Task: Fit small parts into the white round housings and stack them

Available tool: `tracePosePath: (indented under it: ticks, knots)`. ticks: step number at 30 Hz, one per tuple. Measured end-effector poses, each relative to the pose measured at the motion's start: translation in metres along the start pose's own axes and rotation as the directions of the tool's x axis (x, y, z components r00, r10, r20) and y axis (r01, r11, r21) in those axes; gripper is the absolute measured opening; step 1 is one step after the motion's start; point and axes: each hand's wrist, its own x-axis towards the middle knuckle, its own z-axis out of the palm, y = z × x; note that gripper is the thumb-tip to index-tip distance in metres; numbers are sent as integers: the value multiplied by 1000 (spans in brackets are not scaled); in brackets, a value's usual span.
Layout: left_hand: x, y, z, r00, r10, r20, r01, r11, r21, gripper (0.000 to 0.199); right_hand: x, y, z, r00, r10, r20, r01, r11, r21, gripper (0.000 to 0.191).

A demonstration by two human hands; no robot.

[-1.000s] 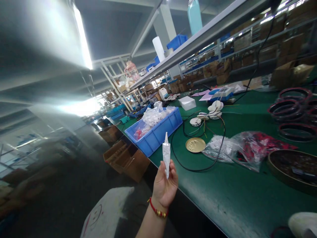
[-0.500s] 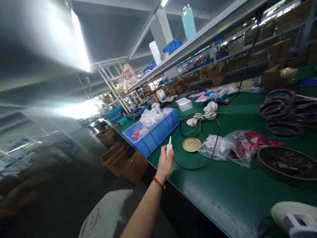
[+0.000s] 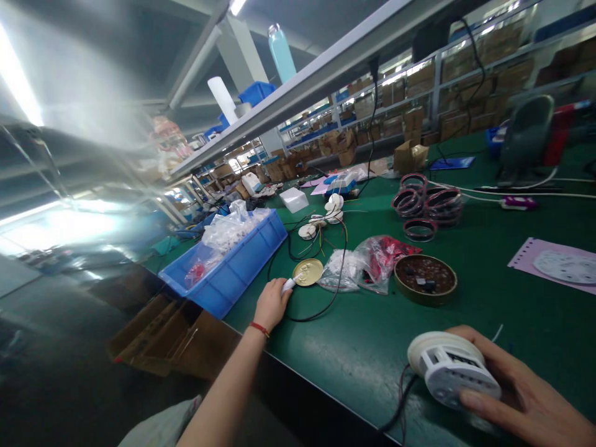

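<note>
My left hand is closed around a small white tube with a narrow nozzle. The nozzle points right, its tip at the near left rim of a shallow round gold lid with whitish paste in it. At the lower right, my right hand grips a white round device, thumb on its lower face and fingers behind it. Dark wires hang from the device toward the table's front edge.
Left of the lid stands a blue crate of bagged parts. Right of it lie plastic bags of small parts and a round tin. Behind are black-and-red rings and white discs. A shelf hangs overhead.
The view has swung right. My left hand has lowered the tube from upright to tilted, over to the lid. My right hand has come into view, holding the white device.
</note>
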Motion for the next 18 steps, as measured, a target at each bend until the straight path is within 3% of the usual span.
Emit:
tracePosePath:
  ticks: [4, 7, 9, 12, 15, 18]
  knots:
    - [7, 7, -6, 999, 37, -7, -37, 998, 59, 35, -2, -17, 6, 996, -51, 79, 44, 996, 80, 47]
    - [16, 31, -15, 988, 127, -85, -123, 991, 45, 39, -3, -28, 8, 991, -82, 104, 70, 991, 111, 40]
    - [24, 62, -20, 966, 227, -125, -230, 973, -11, 33, -3, -32, 8, 990, -100, 104, 86, 988, 131, 40]
    - [36, 122, -22, 915, 394, -90, -403, 907, -121, 25, -3, -35, 8, 987, -118, 110, 99, 981, 167, 41]
    - [50, 182, -14, 836, 548, -5, -542, 824, -165, 22, -1, -35, 7, 985, -128, 112, 103, 973, 206, 43]
    - [65, 226, 1, 748, 658, 89, -647, 752, -123, 19, 2, -33, 7, 983, -150, 104, 121, 963, 241, 42]
